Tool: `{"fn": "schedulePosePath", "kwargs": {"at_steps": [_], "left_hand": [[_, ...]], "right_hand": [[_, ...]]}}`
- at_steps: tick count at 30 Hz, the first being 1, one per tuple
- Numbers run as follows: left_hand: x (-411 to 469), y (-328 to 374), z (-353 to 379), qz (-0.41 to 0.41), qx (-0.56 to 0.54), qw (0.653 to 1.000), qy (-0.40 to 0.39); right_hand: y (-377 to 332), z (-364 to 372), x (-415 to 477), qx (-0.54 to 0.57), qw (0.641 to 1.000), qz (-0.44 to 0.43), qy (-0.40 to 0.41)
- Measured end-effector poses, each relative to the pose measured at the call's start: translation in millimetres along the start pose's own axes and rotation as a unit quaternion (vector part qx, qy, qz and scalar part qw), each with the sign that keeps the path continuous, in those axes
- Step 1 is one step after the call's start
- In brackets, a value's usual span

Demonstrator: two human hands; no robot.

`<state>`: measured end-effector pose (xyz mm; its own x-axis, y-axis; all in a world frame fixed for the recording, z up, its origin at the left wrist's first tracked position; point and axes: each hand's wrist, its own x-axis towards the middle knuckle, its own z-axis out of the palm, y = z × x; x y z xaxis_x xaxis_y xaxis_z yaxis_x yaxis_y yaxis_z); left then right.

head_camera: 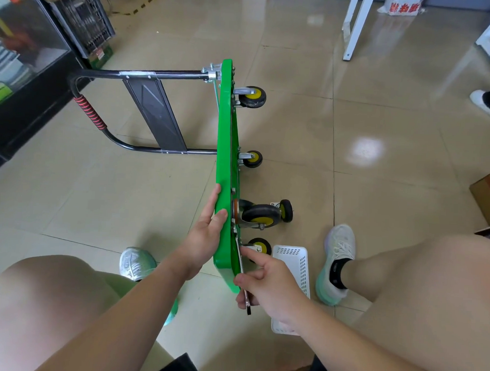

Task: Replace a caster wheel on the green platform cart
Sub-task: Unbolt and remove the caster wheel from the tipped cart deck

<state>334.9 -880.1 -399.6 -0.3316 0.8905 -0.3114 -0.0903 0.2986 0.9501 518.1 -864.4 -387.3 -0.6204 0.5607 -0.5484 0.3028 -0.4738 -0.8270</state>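
Glossy beige floor tiles [352, 111] carry the green platform cart [226, 129], tipped on its side edge in front of me, wheels pointing right. My left hand [206, 239] lies flat, fingers straight, against its deck. My right hand [271, 286] grips a wrench [247, 303] by the nearest caster wheel [261, 245], beside a white basket [296, 259]

The green metal platform cart [225, 157] stands on edge on the tiled floor [377, 190], black tubular handle [181, 74] leftward, caster wheels [252, 96] rightward. At its near end, a flat steel wrench [247, 303]; just right, a white perforated plastic basket [291, 256].
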Motion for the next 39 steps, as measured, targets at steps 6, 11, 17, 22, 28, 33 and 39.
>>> {"fn": "schedulePosePath", "kwargs": {"at_steps": [6,11,17,22,28,33,39], "left_hand": [[0.1,2.0,0.8,0.002,0.003,1.0,0.001],[0.6,2.2,1.3,0.006,0.007,1.0,0.007],[-1.4,4.5,1.6,0.003,0.008,1.0,0.005],[-0.8,4.6,1.2,-0.002,0.001,1.0,0.004],[-1.0,3.9,-0.3,-0.004,0.006,1.0,0.0],[-0.5,2.2,-0.4,-0.003,-0.007,1.0,-0.002],[-1.6,4.5,1.4,-0.008,-0.02,1.0,-0.004]], "right_hand": [[-20.2,2.1,-5.9,0.033,0.999,0.009,-0.016],[-29.6,3.1,-2.3,0.053,0.998,0.009,-0.025],[-33.3,0.9,3.7,0.059,0.998,0.024,-0.028],[-45.3,-1.8,13.6,0.087,0.994,0.053,-0.034],[-27.5,-9.6,20.6,0.005,0.998,0.048,-0.032],[-1.8,-6.3,24.9,-0.052,0.999,-0.008,-0.006],[21.8,-6.6,39.6,-0.092,0.994,-0.052,0.04]]}}
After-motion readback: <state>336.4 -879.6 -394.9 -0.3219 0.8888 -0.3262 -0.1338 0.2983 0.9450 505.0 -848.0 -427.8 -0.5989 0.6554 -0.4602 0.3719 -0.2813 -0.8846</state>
